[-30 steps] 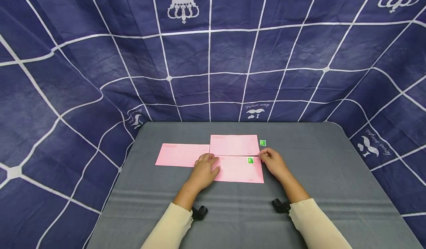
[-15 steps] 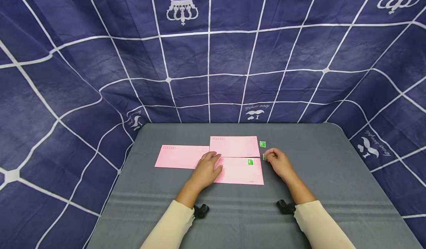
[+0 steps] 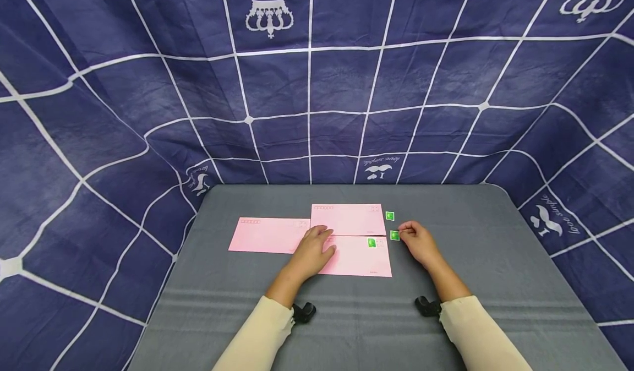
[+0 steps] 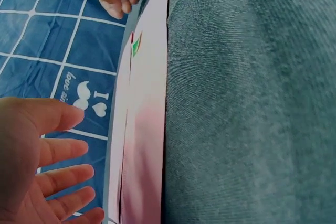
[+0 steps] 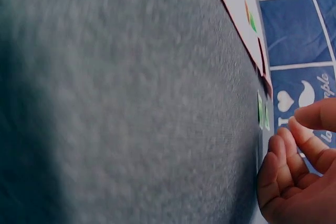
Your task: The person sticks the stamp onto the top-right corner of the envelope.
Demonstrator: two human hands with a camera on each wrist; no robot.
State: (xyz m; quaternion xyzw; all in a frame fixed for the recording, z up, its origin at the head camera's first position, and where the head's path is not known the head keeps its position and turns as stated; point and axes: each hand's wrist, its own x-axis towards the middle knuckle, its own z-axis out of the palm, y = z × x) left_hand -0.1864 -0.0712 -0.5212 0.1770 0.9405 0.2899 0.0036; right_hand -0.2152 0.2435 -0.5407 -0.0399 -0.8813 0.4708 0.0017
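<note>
My left hand hovers over or rests on the front pink envelope near its left end; contact cannot be told. In the left wrist view its fingers are spread and relaxed, holding nothing. A green stamp sits at that envelope's upper right. My right hand is just right of a second green stamp, fingertips beside its edge. The right wrist view shows loosely bent fingers, with thumb and forefinger tips close together and no stamp visible between them. Another green stamp lies slightly farther back.
A back pink envelope lies directly behind the front one. Another pink envelope lies to the left, partly behind my left hand. All are on a grey cloth-covered table. A blue curtain with white lines surrounds the far side and both flanks.
My right hand has moved right, away from the envelopes' right edge. The stamp beside its fingertips has come into full view. My left hand has shifted slightly right.
</note>
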